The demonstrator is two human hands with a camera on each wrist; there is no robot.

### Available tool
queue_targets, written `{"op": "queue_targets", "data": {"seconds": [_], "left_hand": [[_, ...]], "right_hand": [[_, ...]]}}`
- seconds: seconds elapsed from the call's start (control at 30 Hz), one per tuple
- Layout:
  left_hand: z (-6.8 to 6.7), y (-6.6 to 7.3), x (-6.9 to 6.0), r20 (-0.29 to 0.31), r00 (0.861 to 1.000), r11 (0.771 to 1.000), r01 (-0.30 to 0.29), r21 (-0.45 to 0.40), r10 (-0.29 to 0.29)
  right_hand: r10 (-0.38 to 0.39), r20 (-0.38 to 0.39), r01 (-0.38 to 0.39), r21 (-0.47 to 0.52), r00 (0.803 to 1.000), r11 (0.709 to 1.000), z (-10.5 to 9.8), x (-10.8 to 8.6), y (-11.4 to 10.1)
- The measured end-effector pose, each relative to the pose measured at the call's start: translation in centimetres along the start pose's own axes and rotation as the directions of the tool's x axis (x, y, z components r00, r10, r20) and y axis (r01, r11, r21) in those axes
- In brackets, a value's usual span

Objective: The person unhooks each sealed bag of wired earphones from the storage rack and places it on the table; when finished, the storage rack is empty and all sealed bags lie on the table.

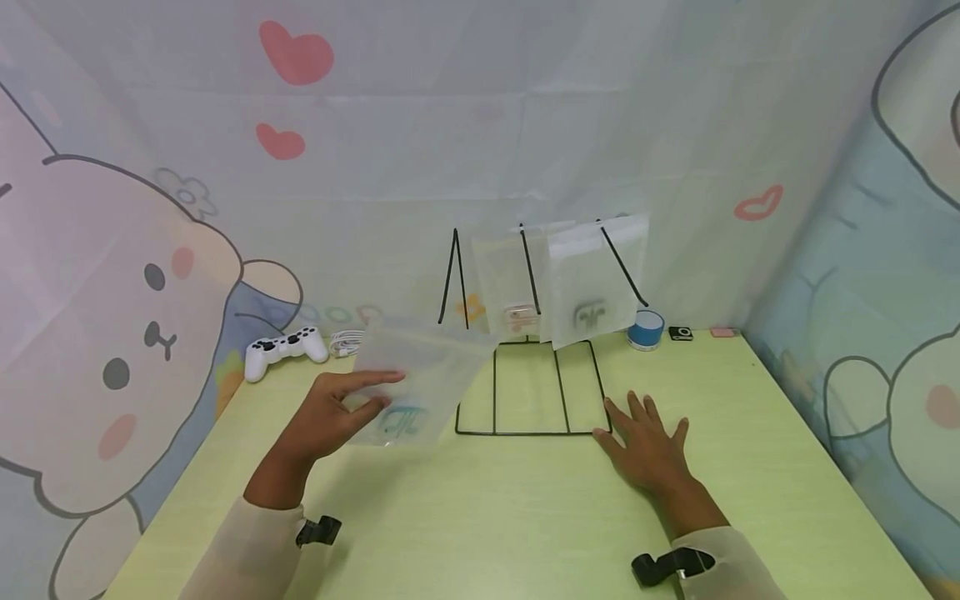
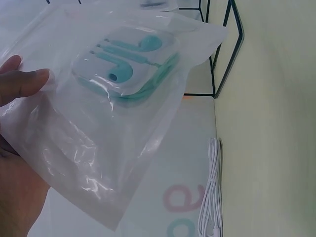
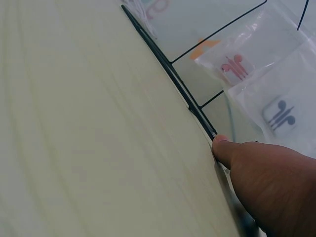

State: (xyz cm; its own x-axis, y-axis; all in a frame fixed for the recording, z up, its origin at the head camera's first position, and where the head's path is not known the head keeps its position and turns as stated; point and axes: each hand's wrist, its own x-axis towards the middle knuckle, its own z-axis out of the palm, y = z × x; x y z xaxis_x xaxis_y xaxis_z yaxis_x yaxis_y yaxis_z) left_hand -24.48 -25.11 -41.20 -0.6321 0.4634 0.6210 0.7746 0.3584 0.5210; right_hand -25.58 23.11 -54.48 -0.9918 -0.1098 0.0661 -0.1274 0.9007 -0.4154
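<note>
My left hand pinches a translucent plastic bag between thumb and fingers, above the table left of a black wire rack. Inside the bag, teal earphones lie coiled in a clear case. My right hand rests on the table with fingers spread at the rack's front right corner. Its thumb touches the rack's bottom wire in the right wrist view. Two similar bags hang on the rack's prongs: one bag with dark earphones, another bag with red ones, partly overlapped.
A white game controller and a bundled white cable lie at the back left. Behind the rack's right side are a blue-and-white round container, a small black device and a small pink object. A printed cloth hangs behind.
</note>
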Motion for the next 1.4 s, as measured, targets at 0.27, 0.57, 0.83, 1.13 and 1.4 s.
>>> {"op": "queue_targets", "data": {"seconds": [0.27, 0.57, 0.83, 1.13, 1.4], "left_hand": [[-0.1, -0.9, -0.3, 0.027, 0.999, 0.999, 0.023, -0.038, -0.022], [0.2, -2.1, -0.3, 0.076, 0.972, 0.964, 0.233, -0.129, -0.224], [0.8, -3.5, -0.2, 0.118, 0.873, 0.842, 0.488, -0.23, -0.474], [0.9, -6.1, -0.1, 0.132, 0.791, 0.743, 0.607, -0.281, -0.597], [1.1, -8.3, -0.1, 0.153, 0.731, 0.666, 0.673, -0.322, -0.665]], "right_hand": [[0.003, 0.0, -0.003, 0.012, 1.0, 1.0, 0.0, -0.1, -0.2], [0.003, 0.003, -0.003, 0.009, 1.0, 1.0, -0.2, -0.1, -0.1], [0.005, 0.012, -0.005, 0.005, 1.0, 1.0, 0.1, 0.2, 0.1], [0.004, 0.004, -0.004, 0.008, 1.0, 1.0, -0.1, 0.1, 0.1], [0.002, 0.007, -0.002, 0.009, 1.0, 1.0, 0.0, 0.0, 0.0]]}}
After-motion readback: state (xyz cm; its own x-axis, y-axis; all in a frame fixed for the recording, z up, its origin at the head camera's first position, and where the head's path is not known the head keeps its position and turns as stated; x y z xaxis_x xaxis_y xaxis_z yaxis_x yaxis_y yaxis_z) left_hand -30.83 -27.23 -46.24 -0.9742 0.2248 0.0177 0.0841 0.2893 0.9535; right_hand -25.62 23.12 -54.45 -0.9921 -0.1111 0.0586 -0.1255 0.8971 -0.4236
